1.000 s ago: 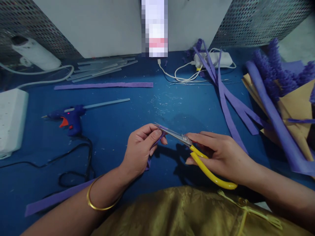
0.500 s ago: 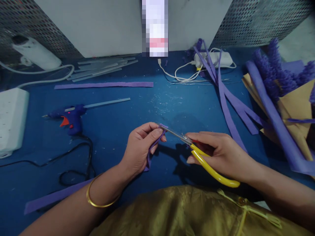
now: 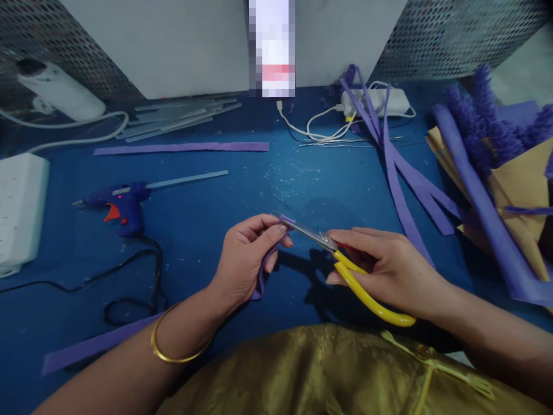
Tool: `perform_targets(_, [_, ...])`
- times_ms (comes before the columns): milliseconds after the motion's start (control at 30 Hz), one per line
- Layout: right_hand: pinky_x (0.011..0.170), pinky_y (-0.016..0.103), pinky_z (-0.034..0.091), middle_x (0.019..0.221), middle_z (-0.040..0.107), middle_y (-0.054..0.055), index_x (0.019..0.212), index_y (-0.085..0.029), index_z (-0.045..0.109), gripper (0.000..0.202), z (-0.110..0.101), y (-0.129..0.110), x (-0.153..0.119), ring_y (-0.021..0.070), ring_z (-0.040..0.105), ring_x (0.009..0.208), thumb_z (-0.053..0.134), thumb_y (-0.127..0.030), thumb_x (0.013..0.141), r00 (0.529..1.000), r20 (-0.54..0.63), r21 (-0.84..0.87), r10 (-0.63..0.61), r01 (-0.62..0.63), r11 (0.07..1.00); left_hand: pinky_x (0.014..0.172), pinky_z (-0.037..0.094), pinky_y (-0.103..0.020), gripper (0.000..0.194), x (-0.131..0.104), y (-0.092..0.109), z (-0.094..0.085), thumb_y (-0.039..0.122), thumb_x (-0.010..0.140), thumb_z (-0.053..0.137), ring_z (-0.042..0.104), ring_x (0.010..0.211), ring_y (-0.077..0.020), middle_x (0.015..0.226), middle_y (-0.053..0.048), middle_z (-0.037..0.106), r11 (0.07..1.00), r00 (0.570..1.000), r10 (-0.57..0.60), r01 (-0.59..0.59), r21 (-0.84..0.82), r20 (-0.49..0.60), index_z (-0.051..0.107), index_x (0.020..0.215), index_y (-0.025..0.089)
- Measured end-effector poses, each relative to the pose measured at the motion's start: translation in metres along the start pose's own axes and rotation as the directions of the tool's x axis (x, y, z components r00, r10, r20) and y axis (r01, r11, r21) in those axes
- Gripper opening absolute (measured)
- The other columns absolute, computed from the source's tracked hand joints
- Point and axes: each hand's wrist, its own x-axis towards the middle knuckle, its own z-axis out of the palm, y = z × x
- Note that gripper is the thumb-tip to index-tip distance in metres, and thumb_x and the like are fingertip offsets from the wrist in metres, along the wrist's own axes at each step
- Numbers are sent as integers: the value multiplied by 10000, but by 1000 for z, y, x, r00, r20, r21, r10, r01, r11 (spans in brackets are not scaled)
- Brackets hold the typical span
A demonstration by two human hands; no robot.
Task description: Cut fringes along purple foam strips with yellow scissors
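Observation:
Between the thumb and fingers of my left hand a purple felt strip is pinched, its lower end hanging below the palm. My right hand grips yellow-handled scissors. Their metal blades reach left to the strip's upper end, right at my left thumb tip. The blades look nearly closed over that end; whether they cut into it I cannot tell. Left of my hands a blue glue gun lies on its side with a glue stick in its back.
A purple strip and several glue sticks lie toward the back left. A white power strip stands at left. Long purple strips, wires and a purple flower bouquet lie at right. A black cord loops near my left forearm.
The scissors' yellow lower handle has moved slightly up and left, and the handles look a little closer together. My left hand keeps its pinch on the strip.

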Motion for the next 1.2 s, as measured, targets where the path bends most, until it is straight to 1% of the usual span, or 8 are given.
perform_targets(167, [580,262,405,752,571,-24,1135,-250,691,402,0,2,-1,140,522,636,788,-450,800,999,2,-26,34,-34,999,336,259,-111,93,0,0,0,197,768,769,429,327,2,596,13,696,1000,1000,30,-30,2,-8,706,726,143])
perform_targets(267, [614,272,415,811,597,-10,1150,-253,681,435,-1,2,0,153,544,687,809,-437,777,1000,3,-65,31,-31,997,332,255,-109,60,0,-2,1,191,774,767,427,323,2,594,14,697,999,999,36,-36,-7,-14,724,766,151])
perform_targets(400, [622,276,412,836,607,-3,1140,-251,676,423,-1,1,-1,156,544,699,807,-431,780,999,2,-74,37,-37,997,337,261,-106,50,0,-2,1,191,781,768,436,330,3,604,11,703,999,999,41,-41,2,-14,734,782,154])
perform_targets(600, [596,270,388,776,573,-24,1109,-248,674,407,-1,3,-2,141,513,657,791,-477,794,1000,13,-46,26,-26,999,344,273,-110,70,0,-2,1,194,794,760,444,338,4,617,5,706,997,998,63,-63,37,-10,724,769,140])
perform_targets(800, [587,265,379,767,571,-31,1074,-240,678,368,0,2,-2,128,493,634,780,-475,809,1000,11,-28,25,-25,999,346,286,-116,77,0,-3,0,198,796,760,451,339,-1,623,6,713,997,998,63,-63,39,-5,718,763,142])
perform_targets(1200, [618,274,400,801,619,-8,1092,-219,690,374,-2,0,-2,145,534,670,780,-453,814,1000,3,-32,22,-22,999,355,315,-122,61,-1,-4,-1,193,790,757,469,353,-11,633,11,720,998,998,54,-55,18,25,721,756,157])
